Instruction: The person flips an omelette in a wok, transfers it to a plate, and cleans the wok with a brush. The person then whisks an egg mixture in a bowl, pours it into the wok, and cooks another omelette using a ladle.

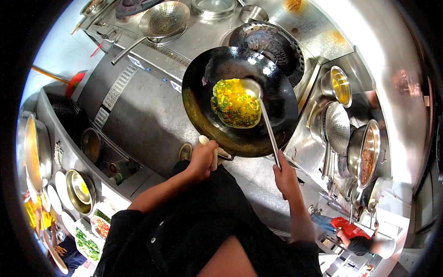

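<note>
A large black wok (198,111) fills the middle of the view, tilted toward me above the front edge of the stove. My left hand (203,159) grips its near handle through a folded pale cloth (215,158). Inside the wok lies a yellow egg omelette (233,108) flecked with green and red bits. My right hand (287,177) is closed around the long handle of a metal ladle (252,88). The ladle's bowl rests on or just over the omelette's upper right edge; actual contact I cannot tell.
Behind the wok is a black burner ring (281,51). A perforated strainer (164,21) sits at the back left. On the right stand a bowl of yellow liquid (340,86), another strainer (337,127) and a bowl of reddish food (369,154). Co-workers appear at lower right and lower left.
</note>
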Available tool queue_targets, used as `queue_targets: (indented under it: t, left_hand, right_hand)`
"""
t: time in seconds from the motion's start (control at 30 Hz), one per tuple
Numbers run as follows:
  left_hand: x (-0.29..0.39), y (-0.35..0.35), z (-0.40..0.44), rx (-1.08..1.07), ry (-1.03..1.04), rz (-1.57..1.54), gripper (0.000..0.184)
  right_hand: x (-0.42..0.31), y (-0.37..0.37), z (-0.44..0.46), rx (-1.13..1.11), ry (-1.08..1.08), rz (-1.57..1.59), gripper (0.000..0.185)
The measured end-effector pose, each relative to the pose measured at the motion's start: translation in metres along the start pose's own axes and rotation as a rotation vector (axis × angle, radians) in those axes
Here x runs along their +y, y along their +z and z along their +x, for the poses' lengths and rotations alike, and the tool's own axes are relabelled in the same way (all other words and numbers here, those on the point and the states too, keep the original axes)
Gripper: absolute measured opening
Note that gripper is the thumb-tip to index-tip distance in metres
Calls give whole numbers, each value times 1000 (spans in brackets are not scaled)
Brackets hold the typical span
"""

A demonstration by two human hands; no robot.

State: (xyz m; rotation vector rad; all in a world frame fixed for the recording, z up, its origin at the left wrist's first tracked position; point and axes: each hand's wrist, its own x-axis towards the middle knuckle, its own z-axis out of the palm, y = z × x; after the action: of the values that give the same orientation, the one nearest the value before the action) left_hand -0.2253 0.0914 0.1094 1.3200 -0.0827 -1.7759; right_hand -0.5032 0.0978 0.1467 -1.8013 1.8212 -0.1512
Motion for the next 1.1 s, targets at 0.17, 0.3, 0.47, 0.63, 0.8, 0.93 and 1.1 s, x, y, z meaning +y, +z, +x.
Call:
queue_targets:
  t: [0.17,0.3,0.47,0.63,0.8,0.93,1.1]
  left_hand:
    - [-6,-8,9,-10,-34,50,16]
    - [1,-3,3,-27,-15,49,16]
    - [-5,-10,11,-88,-39,111,17]
    - [-14,-12,33,-120,-1,151,20]
    - [-22,-21,67,-116,-62,134,28]
    - [-27,-26,74,-175,-33,169,27]
    - [-40,-31,92,-134,-68,149,26]
  right_hand:
    - [-18,-21,-6,-133,236,108,55]
    - [1,-12,-4,-130,189,233,56]
    - [-2,2,-8,57,141,255,56]
    - [27,48,-11,161,149,311,27]
    - [10,45,-15,82,243,513,20]
    - [-8,47,-9,-19,372,665,12]
    - [-20,58,-1,-85,389,797,14]
